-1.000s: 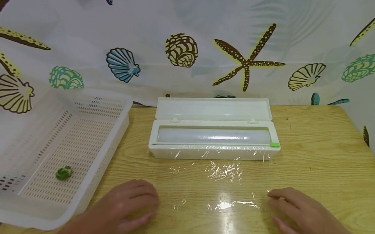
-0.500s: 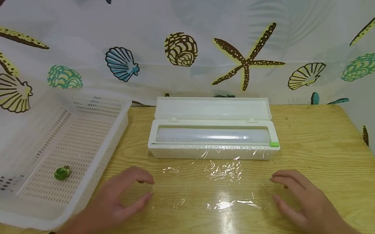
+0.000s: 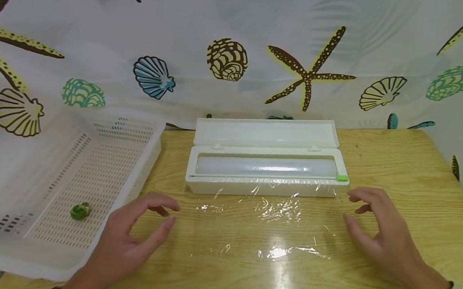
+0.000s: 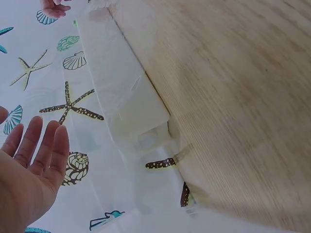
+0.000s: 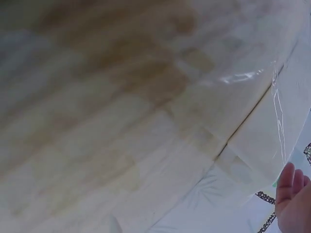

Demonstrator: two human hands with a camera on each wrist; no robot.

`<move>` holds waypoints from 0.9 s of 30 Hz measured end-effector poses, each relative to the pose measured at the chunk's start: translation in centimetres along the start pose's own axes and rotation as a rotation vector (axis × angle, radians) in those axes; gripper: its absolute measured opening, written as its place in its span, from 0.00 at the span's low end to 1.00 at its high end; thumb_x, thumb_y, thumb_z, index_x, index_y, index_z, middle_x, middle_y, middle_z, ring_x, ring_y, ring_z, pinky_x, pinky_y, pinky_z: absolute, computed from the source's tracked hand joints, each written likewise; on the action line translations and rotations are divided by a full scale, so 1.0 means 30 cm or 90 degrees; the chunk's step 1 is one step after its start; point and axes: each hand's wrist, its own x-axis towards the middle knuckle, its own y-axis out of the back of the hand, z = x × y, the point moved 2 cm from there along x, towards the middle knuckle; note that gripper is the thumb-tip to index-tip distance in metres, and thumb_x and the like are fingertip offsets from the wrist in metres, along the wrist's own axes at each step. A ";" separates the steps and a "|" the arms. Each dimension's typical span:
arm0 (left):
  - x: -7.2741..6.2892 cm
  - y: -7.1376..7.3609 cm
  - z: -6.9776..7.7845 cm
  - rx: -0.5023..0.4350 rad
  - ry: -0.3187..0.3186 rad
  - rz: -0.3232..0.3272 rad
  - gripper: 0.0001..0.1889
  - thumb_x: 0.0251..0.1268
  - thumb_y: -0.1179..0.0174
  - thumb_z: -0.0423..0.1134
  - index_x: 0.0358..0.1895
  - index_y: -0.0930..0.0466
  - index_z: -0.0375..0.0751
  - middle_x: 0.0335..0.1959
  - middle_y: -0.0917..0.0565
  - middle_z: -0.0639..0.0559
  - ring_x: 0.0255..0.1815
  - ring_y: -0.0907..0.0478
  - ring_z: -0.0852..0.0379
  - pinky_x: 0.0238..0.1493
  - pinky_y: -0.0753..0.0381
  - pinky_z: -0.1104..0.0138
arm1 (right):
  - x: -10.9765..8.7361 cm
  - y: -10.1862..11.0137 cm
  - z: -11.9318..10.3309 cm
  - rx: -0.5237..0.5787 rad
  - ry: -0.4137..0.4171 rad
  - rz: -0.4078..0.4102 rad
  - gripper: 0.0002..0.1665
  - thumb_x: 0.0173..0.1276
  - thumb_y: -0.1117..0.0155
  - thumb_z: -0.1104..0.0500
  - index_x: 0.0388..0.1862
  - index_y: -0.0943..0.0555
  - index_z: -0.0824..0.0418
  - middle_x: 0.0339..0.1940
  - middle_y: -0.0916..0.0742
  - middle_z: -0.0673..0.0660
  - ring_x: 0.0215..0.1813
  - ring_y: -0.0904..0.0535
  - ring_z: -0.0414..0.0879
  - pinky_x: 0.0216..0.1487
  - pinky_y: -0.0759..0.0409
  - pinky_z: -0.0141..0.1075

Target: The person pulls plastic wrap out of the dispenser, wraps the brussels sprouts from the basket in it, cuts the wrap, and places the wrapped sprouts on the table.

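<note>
A sheet of clear cling film [image 3: 279,209] runs from the white cling film box [image 3: 260,190] toward the front of the wooden table. The box's lid [image 3: 266,133] is tipped back, and a roll of film [image 3: 267,166] shows inside. My left hand [image 3: 130,233] hovers beside the film's left side, thumb and fingers bent loosely apart with nothing between them. Beyond the opposite side of the film, my right hand [image 3: 387,236] has its thumb and forefinger spread and holds nothing. Relaxed fingers of the left hand [image 4: 36,170] also show in the left wrist view.
On the left stands a white perforated plastic basket [image 3: 142,165] with a small green leafy vegetable [image 3: 80,211] inside. A green slider [image 3: 341,177] sits at the box's right end. Behind the table [image 3: 405,173] hangs a cloth [image 3: 263,14] printed with shells and starfish.
Both hands have moved outward and farther up the table, the left toward the basket, the right toward the box's right end. The film and box stay in place.
</note>
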 end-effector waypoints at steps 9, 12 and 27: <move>0.012 0.042 0.001 -0.016 0.041 0.034 0.14 0.71 0.34 0.21 0.56 0.15 0.34 0.49 0.11 0.46 0.49 0.14 0.55 0.52 0.18 0.71 | 0.038 0.006 0.019 0.015 -0.090 0.051 0.39 0.61 0.26 0.77 0.72 0.25 0.71 0.66 0.21 0.61 0.65 0.26 0.41 0.57 0.22 0.21; 0.016 0.059 -0.003 -0.022 0.054 0.046 0.20 0.64 0.38 0.12 0.56 0.16 0.30 0.49 0.11 0.44 0.50 0.15 0.56 0.53 0.18 0.71 | 0.045 0.002 0.029 0.049 -0.135 0.055 0.41 0.64 0.26 0.78 0.75 0.28 0.70 0.69 0.24 0.60 0.67 0.27 0.40 0.57 0.20 0.22; 0.016 0.132 -0.033 -0.033 0.134 0.112 0.18 0.69 0.45 0.11 0.59 0.19 0.23 0.51 0.14 0.38 0.52 0.16 0.53 0.52 0.17 0.72 | 0.088 -0.008 0.066 0.131 -0.246 0.024 0.47 0.72 0.25 0.70 0.85 0.37 0.61 0.76 0.30 0.59 0.73 0.29 0.46 0.59 0.19 0.26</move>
